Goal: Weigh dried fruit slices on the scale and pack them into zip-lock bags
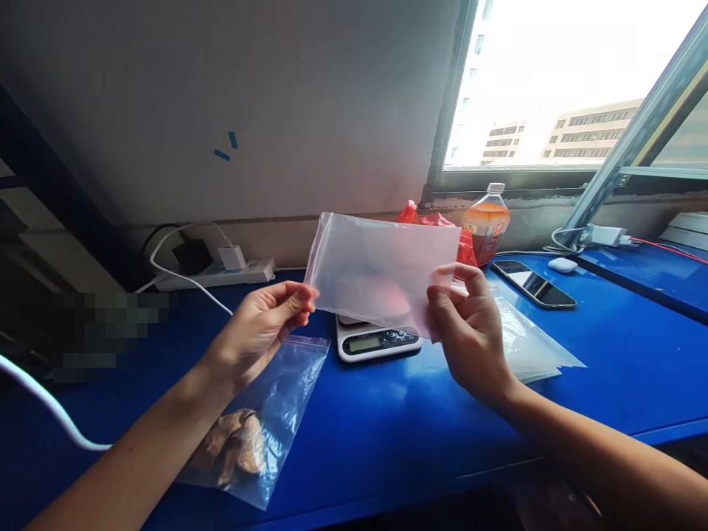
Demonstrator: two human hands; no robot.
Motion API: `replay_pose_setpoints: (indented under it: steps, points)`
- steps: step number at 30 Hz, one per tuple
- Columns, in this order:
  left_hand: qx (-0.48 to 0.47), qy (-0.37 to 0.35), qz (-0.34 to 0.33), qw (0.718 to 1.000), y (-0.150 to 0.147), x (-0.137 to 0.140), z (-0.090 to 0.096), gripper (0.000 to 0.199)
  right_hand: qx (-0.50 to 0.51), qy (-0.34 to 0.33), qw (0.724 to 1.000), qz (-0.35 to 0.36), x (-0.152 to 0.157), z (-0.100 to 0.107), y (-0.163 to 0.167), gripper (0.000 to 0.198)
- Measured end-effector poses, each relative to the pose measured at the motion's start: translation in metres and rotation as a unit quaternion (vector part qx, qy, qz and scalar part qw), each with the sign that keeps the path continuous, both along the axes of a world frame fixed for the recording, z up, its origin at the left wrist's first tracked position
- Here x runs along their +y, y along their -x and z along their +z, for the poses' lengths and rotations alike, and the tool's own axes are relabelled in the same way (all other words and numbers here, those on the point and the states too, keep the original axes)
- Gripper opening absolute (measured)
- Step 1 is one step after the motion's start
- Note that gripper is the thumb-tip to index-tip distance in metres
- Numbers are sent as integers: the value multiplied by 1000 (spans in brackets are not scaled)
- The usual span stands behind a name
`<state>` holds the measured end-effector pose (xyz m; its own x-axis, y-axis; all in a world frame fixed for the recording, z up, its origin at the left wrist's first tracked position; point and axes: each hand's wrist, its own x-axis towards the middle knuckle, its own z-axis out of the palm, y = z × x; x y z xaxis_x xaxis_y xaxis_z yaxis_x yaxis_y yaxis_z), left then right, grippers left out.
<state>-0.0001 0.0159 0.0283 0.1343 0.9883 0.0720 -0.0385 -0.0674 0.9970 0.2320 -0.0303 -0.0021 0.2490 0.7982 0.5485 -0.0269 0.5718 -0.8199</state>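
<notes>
A frosted, see-through plastic bag point(381, 265) is stretched flat between my two hands, above the desk. My left hand point(271, 321) pinches its left edge between thumb and fingers. At the lower right corner, my right hand point(467, 324) grips it the same way. Behind and below the bag stands a white digital kitchen scale point(379, 345), its platform mostly hidden by the bag. Under my left forearm lies a clear zip bag point(293, 391) with several brown dried pieces point(243, 442) inside. A stack of clear plastic bags point(534, 346) rests beyond my right hand.
On the blue desk point(398, 428), a power strip point(243, 271) with plugs runs along the wall at left. A drink bottle point(487, 225) stands by a red plastic bag point(467, 247). A phone point(534, 284) and a white earphone case point(563, 265) lie at right. A white cable point(55, 413) curves at left.
</notes>
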Motion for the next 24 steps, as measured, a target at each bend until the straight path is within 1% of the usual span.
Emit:
replay_pose_setpoints:
  steps: [1, 3, 5, 6, 8, 10, 12, 13, 14, 16, 17, 18, 19, 20, 22, 24]
  points:
    - [1, -17, 18, 1000, 4, 3, 1, 40, -6, -27, 999, -16, 0, 0, -2, 17]
    - [8, -37, 29, 999, 12, 7, 2, 40, -28, -109, 991, -66, -1, 0, -7, 19]
    - [30, -41, -4, 999, 17, 7, 3, 36, -53, -195, 971, -127, -3, 2, -13, 19]
    - [55, -47, -27, 997, 17, 6, 3, 33, -68, -225, 961, -148, -4, 4, -15, 18]
    - [119, -73, -74, 987, 15, -1, 4, 29, -118, -241, 950, -160, -7, 6, -18, 16]
    - [181, -101, -110, 972, 10, -9, 5, 30, -209, -213, 945, -137, -9, 7, -18, 17]
    - [223, -117, -132, 959, 5, -18, 7, 33, -288, -160, 938, -109, -10, 5, -15, 23]
    - [242, -122, -143, 952, 4, -22, 8, 32, -304, -122, 940, -95, -10, 3, -13, 30]
    - [259, -128, -155, 945, 2, -25, 8, 32, -303, -73, 947, -71, -8, 2, -11, 37]
    - [286, -137, -173, 933, 0, -27, 8, 29, -266, 53, 963, 14, -5, -1, -9, 47]
    - [295, -140, -173, 929, -1, -27, 7, 28, -236, 109, 963, 64, -3, -1, -8, 46]
    - [301, -140, -167, 928, -2, -27, 6, 28, -203, 150, 962, 106, -1, -2, -9, 42]
    - [305, -139, -156, 929, -3, -27, 5, 29, -171, 171, 961, 133, 1, -2, -9, 38]
    - [307, -138, -143, 931, -4, -26, 3, 29, -143, 174, 964, 142, 2, -2, -9, 34]
    - [306, -136, -120, 935, -6, -25, 1, 29, -105, 152, 974, 129, 3, -3, -9, 31]
    - [309, -138, -113, 934, -8, -25, 0, 27, -97, 131, 980, 115, 4, -5, -9, 30]
